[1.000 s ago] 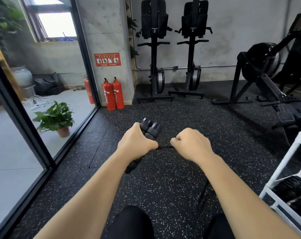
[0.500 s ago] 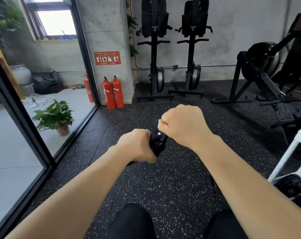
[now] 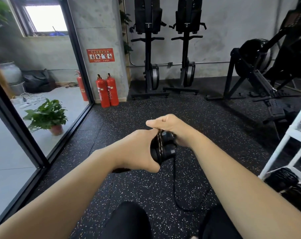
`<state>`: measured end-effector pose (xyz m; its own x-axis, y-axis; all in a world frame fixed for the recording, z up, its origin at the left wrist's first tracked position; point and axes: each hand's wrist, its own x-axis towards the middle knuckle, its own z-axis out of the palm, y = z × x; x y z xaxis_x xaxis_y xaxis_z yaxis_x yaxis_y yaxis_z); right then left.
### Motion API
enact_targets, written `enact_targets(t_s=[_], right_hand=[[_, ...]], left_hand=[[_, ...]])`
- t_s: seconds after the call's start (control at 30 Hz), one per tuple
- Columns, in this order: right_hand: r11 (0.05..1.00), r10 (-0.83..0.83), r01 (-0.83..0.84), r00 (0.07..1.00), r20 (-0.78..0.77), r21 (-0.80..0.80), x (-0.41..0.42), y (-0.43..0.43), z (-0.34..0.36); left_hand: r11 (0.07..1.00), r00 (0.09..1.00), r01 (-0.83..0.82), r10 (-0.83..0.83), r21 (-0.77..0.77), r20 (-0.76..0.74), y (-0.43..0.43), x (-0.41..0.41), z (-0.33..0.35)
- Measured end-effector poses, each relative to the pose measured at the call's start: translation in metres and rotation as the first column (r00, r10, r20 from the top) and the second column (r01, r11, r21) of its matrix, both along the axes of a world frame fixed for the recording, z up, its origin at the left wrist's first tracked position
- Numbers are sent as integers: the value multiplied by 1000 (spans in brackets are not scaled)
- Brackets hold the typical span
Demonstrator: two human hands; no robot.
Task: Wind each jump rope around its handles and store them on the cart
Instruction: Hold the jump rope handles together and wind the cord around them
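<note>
We hold the two handles side by side in our left hand, fingers and thumb wrapped round them. Bundling them this way gives a single thick core to wind on. They sit in front of us at mid-height, above the floor and left of the cart.

Our right hand is closed in a fist just beyond and above the handles. It appears to pinch the jump rope where it crosses their top. We judge it is carrying a turn over the bundle, with the cord held tight so the wraps lie close. A few dark turns band the handles near our left thumb. The free length hangs straight down from the bundle and curls into a slack loop on the floor near our legs, so plenty of winding remains by our reckoning.

The handles are stubby black cylinders, matt, with slightly glossier collars at their near ends. The cord is thin, black and smooth-looking, limp enough to drape. The floor is black rubber flecked with pale specks, likely grippy under a dragging cord. The cart is a frame of white square bars. On its low shelf lie dark coiled bundles that look like ropes already stored, though blur stops us being sure.
</note>
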<state>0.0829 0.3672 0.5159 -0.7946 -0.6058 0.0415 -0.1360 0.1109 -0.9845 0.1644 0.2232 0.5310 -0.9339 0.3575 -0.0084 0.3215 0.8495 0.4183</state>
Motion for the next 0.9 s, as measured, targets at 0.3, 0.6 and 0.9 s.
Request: enact_targets(t_s=[0.3, 0.6, 0.9], right_hand=[[908, -271, 333, 929, 252, -254, 9, -19, -52], [950, -244, 261, 963, 112, -173, -3, -13, -77], [975, -173, 189, 976, 133, -115, -46, -4, -98]], left_hand=[[876, 951, -307, 301, 371, 76, 1, -17, -25], [733, 864, -503, 407, 457, 297, -8, -54, -53], [774, 894, -428, 289, 467, 342, -11, -95, -81]])
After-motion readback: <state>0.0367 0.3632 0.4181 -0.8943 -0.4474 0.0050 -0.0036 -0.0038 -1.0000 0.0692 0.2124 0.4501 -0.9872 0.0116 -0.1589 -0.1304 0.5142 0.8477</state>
